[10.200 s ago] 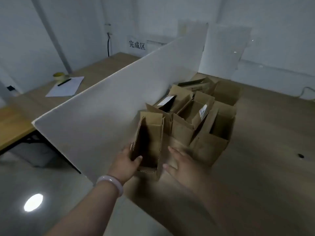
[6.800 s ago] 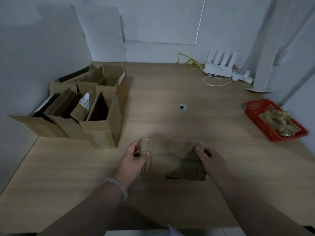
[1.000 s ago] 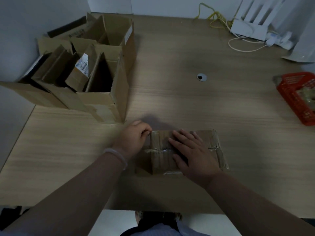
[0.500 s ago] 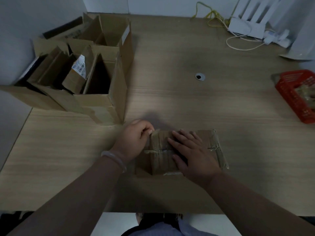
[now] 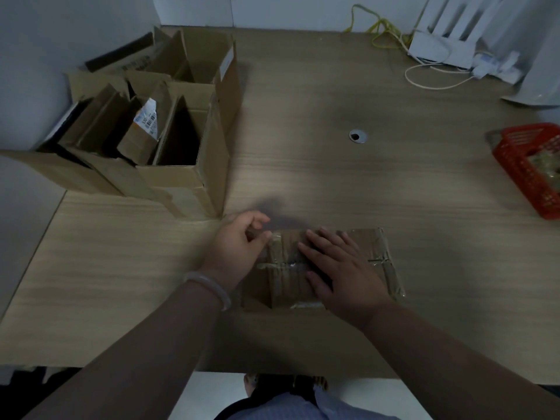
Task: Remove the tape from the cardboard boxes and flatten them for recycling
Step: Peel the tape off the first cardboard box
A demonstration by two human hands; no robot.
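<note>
A small brown cardboard box lies on the wooden table in front of me, crossed by strips of clear tape. My right hand rests flat on top of the box with its fingers spread. At the box's far left corner my left hand is curled, thumb and fingertips pinched at the end of a tape strip. A pale bangle sits on my left wrist.
Several open cardboard boxes stand packed together at the back left against a white wall. A red basket with crumpled tape sits at the right edge. A white router with cables lies at the back right. A cable hole marks the table's middle.
The box and my right hand have stayed put over the last second. My left hand's fingers have shifted slightly at the box's left corner, picking at the tape.
</note>
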